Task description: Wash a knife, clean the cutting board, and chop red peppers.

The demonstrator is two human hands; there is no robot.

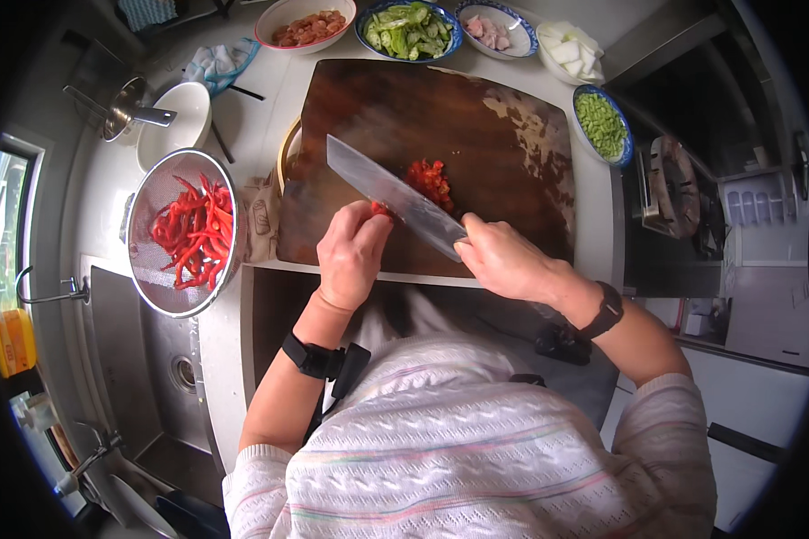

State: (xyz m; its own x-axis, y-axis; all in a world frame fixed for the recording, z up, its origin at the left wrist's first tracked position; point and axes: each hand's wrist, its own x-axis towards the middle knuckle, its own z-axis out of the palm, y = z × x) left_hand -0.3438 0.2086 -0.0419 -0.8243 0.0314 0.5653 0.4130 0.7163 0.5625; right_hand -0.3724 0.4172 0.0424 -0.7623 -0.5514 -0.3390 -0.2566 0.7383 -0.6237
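My right hand (503, 254) is closed round the handle of a broad cleaver (391, 193), whose blade slants up and left over the dark wooden cutting board (368, 108). Left of the blade, my left hand (354, 251) pinches red chili peppers (380, 209) against the board, their ends showing beside the steel. A small heap of chopped red chili (430, 182) lies just past the blade on its right side. My left fingertips are close to the blade; whether they touch it I cannot tell.
A mesh colander (137, 235) of whole red chilies stands left of the board, above the sink (139, 332). Along the far edge sit bowls of meat (310, 30), sliced green vegetable (409, 31), pale pink pieces (487, 33) and white slices (573, 52). Chopped greens (600, 125) fill a bowl at right.
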